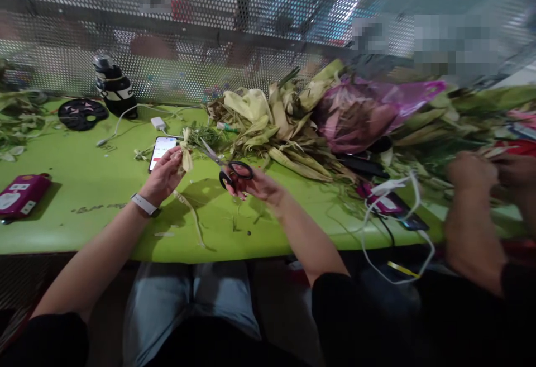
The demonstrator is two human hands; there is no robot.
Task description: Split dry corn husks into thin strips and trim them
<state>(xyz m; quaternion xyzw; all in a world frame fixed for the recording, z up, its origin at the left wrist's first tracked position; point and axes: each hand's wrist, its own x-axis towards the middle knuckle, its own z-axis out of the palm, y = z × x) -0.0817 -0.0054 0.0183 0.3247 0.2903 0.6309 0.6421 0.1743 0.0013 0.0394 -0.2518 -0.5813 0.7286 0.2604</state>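
Observation:
Between the fingers of my left hand [165,172] is a small bundle of pale corn husk [186,155], pinched at its middle and held upright above the table. My right hand [255,184] grips black-handled scissors [226,171], its fingers at the handle loops. The blades point up and left toward the bundle, slightly parted, and do not touch it. Under my left hand lies a lit phone [162,152], partly covered by the fingers. A loose husk strip [190,217] lies on the green tabletop [226,247] below.
Behind the scissors is a heap of dried corn husks [288,155] with a pink plastic bag [355,113]. A black bottle [115,87], black mask [82,114] and magenta box [25,196] stand left. At right are a white cable [368,227] and a co-worker's hands [473,171].

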